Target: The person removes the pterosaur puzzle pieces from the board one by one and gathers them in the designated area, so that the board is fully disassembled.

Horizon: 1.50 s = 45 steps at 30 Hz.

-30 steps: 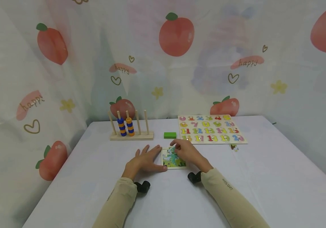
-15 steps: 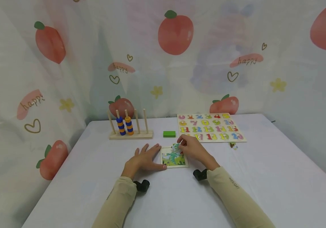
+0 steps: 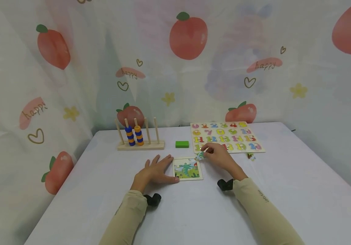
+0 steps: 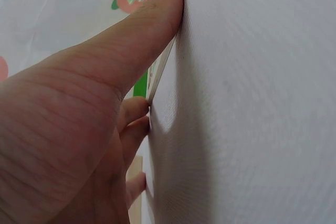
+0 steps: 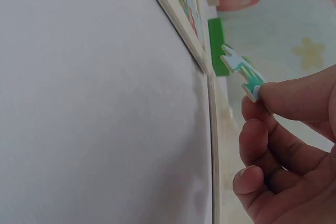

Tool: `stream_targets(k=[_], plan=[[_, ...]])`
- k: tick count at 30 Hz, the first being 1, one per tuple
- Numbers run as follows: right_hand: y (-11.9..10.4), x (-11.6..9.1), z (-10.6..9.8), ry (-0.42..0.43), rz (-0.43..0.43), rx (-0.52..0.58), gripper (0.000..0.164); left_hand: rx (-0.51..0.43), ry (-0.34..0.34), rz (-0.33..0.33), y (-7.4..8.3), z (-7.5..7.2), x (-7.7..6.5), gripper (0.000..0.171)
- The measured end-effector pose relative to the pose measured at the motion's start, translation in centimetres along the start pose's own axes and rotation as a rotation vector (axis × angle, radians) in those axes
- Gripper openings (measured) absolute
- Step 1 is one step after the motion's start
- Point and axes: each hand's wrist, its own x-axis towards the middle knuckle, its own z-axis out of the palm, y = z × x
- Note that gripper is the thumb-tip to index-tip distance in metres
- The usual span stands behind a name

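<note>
A small square dinosaur jigsaw puzzle (image 3: 187,170) in a pale frame lies flat on the white table. My left hand (image 3: 153,172) rests at its left side with fingers spread, the thumb and index finger touching the frame. In the left wrist view the thumb (image 4: 152,17) lies against the frame's edge. Above the puzzle's upper right corner, my right hand (image 3: 219,157) pinches a blue-and-green jigsaw piece (image 5: 244,72) between thumb and index finger. The other right fingers are curled loosely. A gap in the picture, if any, is too small to make out.
Behind the puzzle are a green block (image 3: 182,144) and a number board (image 3: 228,132). A peg stand (image 3: 141,146) with blue and orange rings on two pegs stands back left. Another jigsaw piece (image 3: 251,157) lies by the board's front edge. A patterned curtain hangs behind.
My right hand has lifted the jigsaw piece off the puzzle and carried it to the right, past the upper right corner. The left hand has stayed at the frame.
</note>
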Motion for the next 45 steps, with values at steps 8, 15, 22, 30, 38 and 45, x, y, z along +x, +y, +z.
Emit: stream_targets(k=[8, 15, 22, 30, 38, 45], plan=[[1.4, -0.5, -1.8, 0.036, 0.078, 0.001, 0.019, 0.003, 0.002, 0.002, 0.1, 0.1, 0.0, 0.101], [2.0, -1.1, -2.9, 0.052, 0.091, -0.008, 0.021, 0.006, 0.010, 0.000, 0.2, 0.2, -0.1, 0.101], [2.8, -1.5, -3.7, 0.102, 0.107, -0.034, 0.022, 0.009, 0.003, 0.006, 0.2, 0.2, -0.2, 0.101], [3.8, -1.8, -5.0, 0.147, 0.180, -0.021, 0.026, 0.006, 0.004, 0.008, 0.2, 0.0, -0.1, 0.101], [4.9, -2.7, -6.4, 0.150, 0.199, -0.036, 0.028, 0.000, 0.001, 0.005, 0.1, 0.0, 0.0, 0.102], [6.0, -3.7, -7.7, 0.139, 0.260, -0.044, 0.029, 0.007, 0.001, 0.001, 0.1, 0.1, 0.1, 0.102]])
